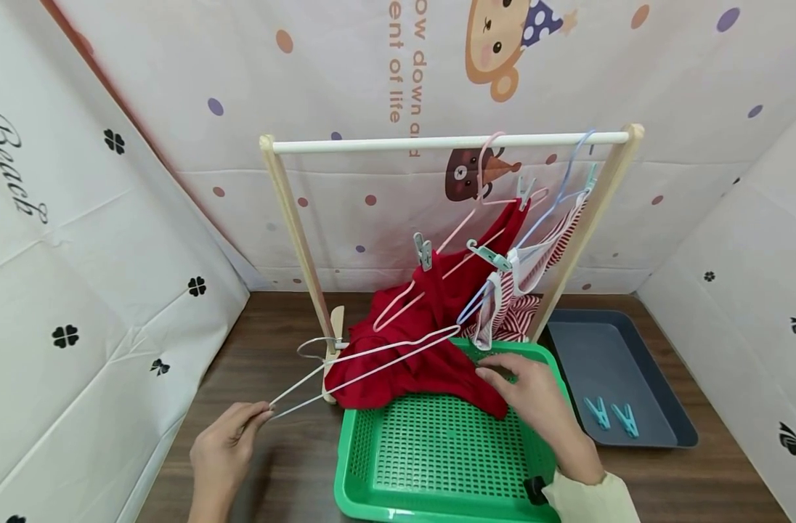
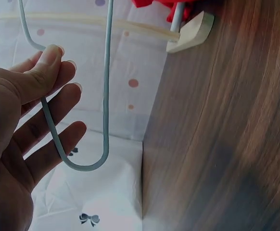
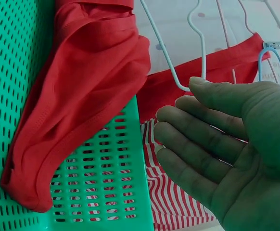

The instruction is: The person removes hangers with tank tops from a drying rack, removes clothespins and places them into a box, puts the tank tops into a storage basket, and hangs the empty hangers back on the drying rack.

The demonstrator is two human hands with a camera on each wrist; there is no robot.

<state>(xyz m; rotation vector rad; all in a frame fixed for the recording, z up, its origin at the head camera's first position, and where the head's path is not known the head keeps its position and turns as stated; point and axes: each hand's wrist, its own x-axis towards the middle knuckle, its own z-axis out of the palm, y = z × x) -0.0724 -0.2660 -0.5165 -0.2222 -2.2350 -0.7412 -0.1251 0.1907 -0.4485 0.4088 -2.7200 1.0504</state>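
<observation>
In the head view my left hand (image 1: 224, 443) pinches one end of a white clothes hanger (image 1: 398, 359) between thumb and fingers. The hanger is held sideways with nothing on it, its hook toward the rack. Seen from the left wrist, the bent end of the hanger (image 2: 106, 86) passes behind the thumb. My right hand (image 1: 535, 396), fingers loosely bent and holding nothing, hovers over the right rim of a green basket (image 1: 348, 472). A red garment (image 1: 431, 381) droops over the basket's back edge beside it. The right thumb overlaps the hanger's far end in the right wrist view.
A wooden rack with a white rail (image 1: 385, 144) stands behind. From it hang a pink hanger (image 1: 481, 171) with red cloth clipped on and a blue hanger (image 1: 571, 163) with a striped garment (image 1: 558, 247). A grey tray (image 1: 623, 363) holds two blue clothespins (image 1: 625, 420).
</observation>
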